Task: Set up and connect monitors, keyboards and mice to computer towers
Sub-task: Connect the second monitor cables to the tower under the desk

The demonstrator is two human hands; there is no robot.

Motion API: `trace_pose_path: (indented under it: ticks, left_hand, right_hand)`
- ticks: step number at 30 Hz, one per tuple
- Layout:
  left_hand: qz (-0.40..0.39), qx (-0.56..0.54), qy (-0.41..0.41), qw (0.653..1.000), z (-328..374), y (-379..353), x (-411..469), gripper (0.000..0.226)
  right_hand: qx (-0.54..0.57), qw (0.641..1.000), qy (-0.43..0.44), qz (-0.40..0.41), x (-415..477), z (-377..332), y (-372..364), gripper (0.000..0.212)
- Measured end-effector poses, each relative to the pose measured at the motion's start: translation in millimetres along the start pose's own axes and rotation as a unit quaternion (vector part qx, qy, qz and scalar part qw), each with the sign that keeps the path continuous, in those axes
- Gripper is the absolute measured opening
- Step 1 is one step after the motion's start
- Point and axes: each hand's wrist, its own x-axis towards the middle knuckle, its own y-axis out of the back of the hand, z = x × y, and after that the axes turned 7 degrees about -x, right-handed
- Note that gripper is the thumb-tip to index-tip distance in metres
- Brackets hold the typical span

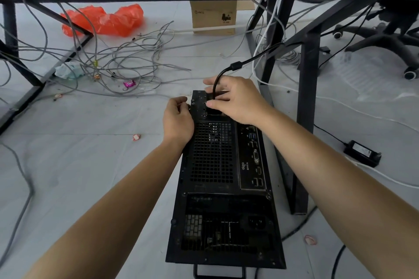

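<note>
Presently, both forearms reach over the computer tower (pixel 222 176), left grip (pixel 178 118) clasping its left edge, right grip (pixel 235 99) pinching the black cable (pixel 235 66) plug at the far end.

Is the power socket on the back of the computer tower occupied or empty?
Empty. The power socket at the near end of the computer tower shows a bare recess, no cord plugged in.

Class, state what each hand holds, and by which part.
The left hand grips the computer tower by its far left edge. The right hand pinches the black cable at its plug end, against the tower's back panel.
</note>
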Motion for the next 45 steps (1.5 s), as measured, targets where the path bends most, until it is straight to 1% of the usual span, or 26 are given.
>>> trace_pose_path:
  ticks: [2,3,8,10,12,14,16,17,21,24,26,28,30,32,35,40,42,44,45]
  left_hand:
    - [0.0,0.0,0.001,1.0,0,0,0,0.026]
    - [-0.001,-0.001,0.003,1.0,0,0,0,0.026]
    - [0.0,-0.003,0.005,1.0,-1,1,2,0.026]
    - [0.003,0.0,0.003,1.0,-2,0,1,0.026]
    - [0.002,0.0,0.003,1.0,-1,1,1,0.026]
    - [0.001,0.002,0.003,1.0,-1,1,0,0.026]
    - [0.0,0.005,0.002,1.0,0,1,1,0.027]
    - [-0.001,0.005,0.002,1.0,0,1,0,0.027]
    - [0.001,0.011,-0.002,1.0,0,1,1,0.027]
    - [-0.002,0.015,-0.004,1.0,-1,1,1,0.026]
    - [0.001,0.022,-0.008,1.0,-1,1,1,0.026]
    - [0.003,0.024,-0.01,1.0,0,1,0,0.026]
    - [0.004,0.027,-0.012,1.0,0,0,0,0.027]
    - [0.004,0.029,-0.009,1.0,1,0,1,0.027]
    - [0.0,0.026,-0.005,1.0,0,1,1,0.026]
    - [0.002,0.032,-0.005,0.999,-1,2,1,0.026]
    - [0.005,0.034,-0.004,0.999,0,2,1,0.027]
    - [0.005,0.037,-0.005,0.999,0,2,0,0.026]
    - [0.005,0.039,-0.006,0.999,1,2,-1,0.026]
  right_hand:
    - [0.001,1.0,0.01,-0.024,0,1,2,0.044]
    - [-0.011,1.0,0.012,-0.018,1,0,2,0.041]
    - [-0.044,0.994,-0.015,0.102,1,-11,-16,0.02]
    - [-0.056,0.99,-0.02,0.127,-1,-13,-21,0.017]
    - [-0.052,0.993,-0.013,0.109,0,-10,-18,0.024]
    - [-0.017,0.999,-0.007,0.047,-1,-4,-8,0.037]
    - [0.016,1.0,-0.006,-0.002,-1,0,-1,0.04]
    - [0.013,1.0,-0.003,-0.006,-1,1,-1,0.039]
    - [-0.038,0.998,0.001,0.04,3,-4,-8,0.032]
    - [-0.039,0.996,-0.01,0.079,1,-6,-16,0.024]
    - [-0.045,0.994,-0.007,0.1,-1,-6,-21,0.025]
    - [-0.028,0.996,-0.005,0.087,-2,-4,-18,0.033]
    - [0.014,0.999,-0.01,0.04,-3,1,-10,0.042]
    - [0.028,1.0,-0.007,0.011,-2,3,-6,0.043]
    - [0.001,1.0,-0.002,0.022,0,0,-9,0.039]
    - [-0.011,0.997,-0.026,0.077,0,-8,-16,0.029]
    - [-0.023,0.995,-0.015,0.098,-2,-8,-21,0.026]
    - [-0.015,0.996,-0.003,0.091,-3,-5,-19,0.031]
    - [0.001,0.998,-0.002,0.069,-3,-2,-15,0.036]
